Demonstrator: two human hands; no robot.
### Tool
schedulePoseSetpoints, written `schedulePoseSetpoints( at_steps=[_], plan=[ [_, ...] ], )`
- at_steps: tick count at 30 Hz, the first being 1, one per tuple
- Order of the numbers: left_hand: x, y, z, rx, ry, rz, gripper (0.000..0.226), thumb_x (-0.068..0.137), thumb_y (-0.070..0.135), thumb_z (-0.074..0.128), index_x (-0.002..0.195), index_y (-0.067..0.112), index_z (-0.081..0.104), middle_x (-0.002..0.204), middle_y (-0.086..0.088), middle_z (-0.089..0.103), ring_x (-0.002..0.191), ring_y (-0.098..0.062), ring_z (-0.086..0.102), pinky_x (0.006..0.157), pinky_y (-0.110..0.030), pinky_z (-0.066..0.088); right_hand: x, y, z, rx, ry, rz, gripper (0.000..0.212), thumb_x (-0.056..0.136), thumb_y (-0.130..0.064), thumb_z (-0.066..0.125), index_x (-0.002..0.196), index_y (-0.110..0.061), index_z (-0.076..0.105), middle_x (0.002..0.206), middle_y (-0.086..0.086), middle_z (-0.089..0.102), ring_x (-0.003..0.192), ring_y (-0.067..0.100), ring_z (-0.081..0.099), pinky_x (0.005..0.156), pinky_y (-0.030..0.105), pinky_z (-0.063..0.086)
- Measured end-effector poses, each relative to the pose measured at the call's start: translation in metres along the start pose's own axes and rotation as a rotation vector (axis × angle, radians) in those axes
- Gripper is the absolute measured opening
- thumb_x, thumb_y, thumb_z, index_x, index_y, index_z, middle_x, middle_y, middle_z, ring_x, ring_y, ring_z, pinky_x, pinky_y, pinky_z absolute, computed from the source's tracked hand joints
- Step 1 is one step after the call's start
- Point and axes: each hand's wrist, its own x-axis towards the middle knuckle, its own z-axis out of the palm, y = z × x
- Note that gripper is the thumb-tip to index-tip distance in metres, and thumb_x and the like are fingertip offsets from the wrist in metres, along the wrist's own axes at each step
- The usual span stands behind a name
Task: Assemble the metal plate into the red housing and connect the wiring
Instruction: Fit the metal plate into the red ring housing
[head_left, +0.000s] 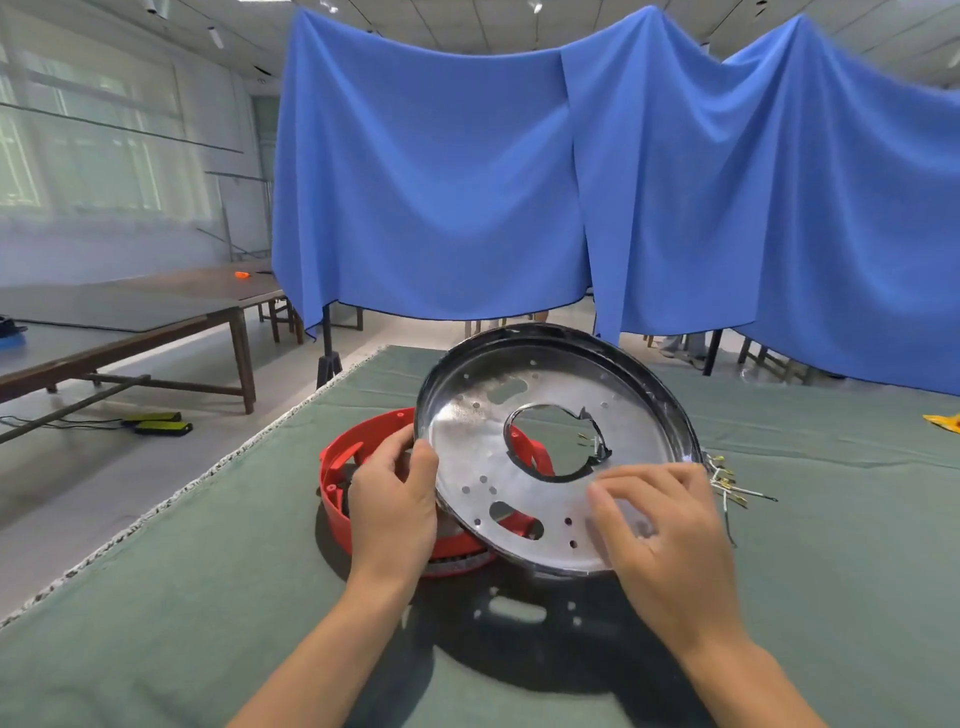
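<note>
A round shiny metal plate (478, 431) with a large middle hole and several small holes is held tilted above the table, its face toward me. My left hand (392, 506) grips its left rim, thumb on the plate's face. My right hand (665, 535) holds the lower right rim, fingers curled over the edge. Behind and below the plate lies the red housing (340, 470), partly hidden, a piece of it showing through the middle hole. Thin wires with metal terminals (727, 483) lie on the table just right of the plate.
The work surface is a table covered in green cloth (208, 597), its left edge running diagonally. A blue curtain (519, 182) hangs behind. A yellow object (943, 420) lies at the far right. Wooden tables (130, 322) stand to the left.
</note>
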Motion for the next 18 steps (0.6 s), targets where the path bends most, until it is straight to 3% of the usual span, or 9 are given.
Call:
schedulePoseSetpoints(
  at_steps=[5, 10, 14, 16, 18],
  plan=[
    [0.0, 0.002, -0.001, 0.006, 0.004, 0.027, 0.028, 0.096, 0.019, 0.046, 0.078, 0.016, 0.067, 0.061, 0.004, 0.06, 0.058, -0.011, 0.054, 0.054, -0.032, 0.046, 0.003, 0.009, 0.001, -0.033, 0.06, 0.102, 0.011, 0.079, -0.012, 0.071, 0.086, -0.019, 0.075, 0.097, -0.006, 0.065, 0.098, 0.004, 0.037, 0.079, 0.015, 0.029],
    [0.0, 0.003, -0.004, 0.004, 0.007, 0.074, 0.03, 0.097, 0.017, 0.046, 0.077, 0.016, 0.068, 0.062, 0.006, 0.062, 0.059, -0.01, 0.054, 0.054, -0.027, 0.045, 0.006, 0.013, -0.001, -0.029, 0.081, 0.304, 0.037, 0.075, -0.008, 0.07, 0.11, -0.021, 0.066, 0.118, -0.003, 0.054, 0.11, 0.013, 0.035, 0.094, 0.027, 0.031],
    [-0.001, 0.004, -0.004, -0.008, 0.014, 0.092, 0.03, 0.098, 0.018, 0.046, 0.079, 0.017, 0.069, 0.064, 0.003, 0.064, 0.06, -0.012, 0.055, 0.054, -0.03, 0.047, 0.011, 0.017, -0.003, 0.154, 0.117, 0.598, 0.064, 0.076, -0.011, 0.066, 0.133, -0.024, 0.041, 0.119, -0.011, 0.039, 0.111, 0.012, 0.039, 0.088, 0.029, 0.034],
    [-0.001, 0.005, -0.004, -0.007, 0.013, 0.104, 0.026, 0.098, 0.018, 0.046, 0.092, 0.02, 0.071, 0.076, 0.007, 0.069, 0.07, -0.009, 0.061, 0.062, -0.032, 0.053, 0.011, 0.023, -0.004, 0.247, 0.037, 0.746, 0.046, 0.081, -0.017, 0.062, 0.124, -0.023, 0.046, 0.111, -0.007, 0.053, 0.1, 0.017, 0.051, 0.081, 0.032, 0.038],
    [-0.001, 0.003, -0.005, 0.008, 0.028, 0.092, 0.025, 0.099, 0.024, 0.046, 0.103, 0.019, 0.07, 0.086, 0.006, 0.07, 0.08, -0.01, 0.064, 0.071, -0.037, 0.056, 0.012, 0.028, -0.002, 0.272, -0.017, 0.844, 0.008, 0.09, -0.019, 0.055, 0.097, -0.015, 0.055, 0.09, 0.0, 0.059, 0.081, 0.02, 0.055, 0.072, 0.032, 0.039]
  ],
)
